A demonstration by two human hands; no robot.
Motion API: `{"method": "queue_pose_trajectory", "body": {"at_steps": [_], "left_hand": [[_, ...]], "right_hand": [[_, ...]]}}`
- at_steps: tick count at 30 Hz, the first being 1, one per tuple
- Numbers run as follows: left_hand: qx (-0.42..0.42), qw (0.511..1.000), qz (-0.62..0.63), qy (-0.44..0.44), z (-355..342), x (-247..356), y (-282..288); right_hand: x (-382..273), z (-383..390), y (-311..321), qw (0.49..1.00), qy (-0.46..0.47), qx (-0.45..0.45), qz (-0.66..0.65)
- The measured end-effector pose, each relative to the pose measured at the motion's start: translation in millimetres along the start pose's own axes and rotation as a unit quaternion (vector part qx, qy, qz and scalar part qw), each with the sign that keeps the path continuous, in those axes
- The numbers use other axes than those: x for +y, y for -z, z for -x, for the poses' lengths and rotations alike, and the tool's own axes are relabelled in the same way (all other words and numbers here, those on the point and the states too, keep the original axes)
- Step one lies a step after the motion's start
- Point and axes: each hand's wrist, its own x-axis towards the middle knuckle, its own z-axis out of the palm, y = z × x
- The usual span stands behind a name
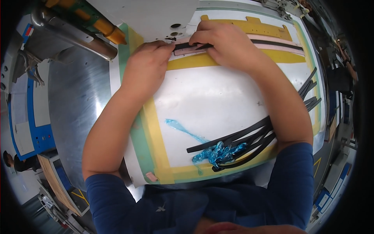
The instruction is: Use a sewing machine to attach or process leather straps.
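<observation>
A long black strip (276, 42) lies along a pink backing (183, 51) at the far side of the work surface. My left hand (149, 64) pinches the strip's left end, its fingers closed and bent over it. A little to the right, my right hand (224, 43) is closed on the same strip, thumb and forefinger together. A small dark pointed piece shows beneath the right fingers; whether it is part of the strip I cannot tell. My right hand hides the strip's middle. Yellow templates (269, 29) lie beyond the strip, and a yellow band (185, 63) runs on its near side.
Several loose black strips (249, 132) lie under my right forearm, with crumpled blue plastic film (218, 154) on their left ends. A metal tube (78, 35) and an orange cylinder (113, 35) reach in at upper left. Yellow and green tape (156, 148) borders the white board (202, 97).
</observation>
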Motion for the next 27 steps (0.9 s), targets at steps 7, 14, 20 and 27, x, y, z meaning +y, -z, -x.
{"method": "queue_pose_trajectory", "body": {"at_steps": [7,14,20,27], "left_hand": [[-0.001,1.0,-0.009,-0.006,-2.7,0.1,0.6],[-0.01,0.998,-0.06,-0.033,-2.2,-1.8,-0.8],[-0.008,0.996,-0.067,-0.05,-3.2,-0.9,-2.1],[-0.025,0.999,-0.044,-0.015,-3.0,3.4,-0.7]], "right_hand": [[-1.4,-0.1,1.2,1.0,-0.002,-0.005,0.007],[-3.3,-0.8,2.3,1.0,-0.01,-0.001,0.019],[0.9,0.5,0.4,1.0,-0.008,-0.006,0.018],[2.2,1.8,-4.9,1.0,0.001,0.014,-0.001]]}}
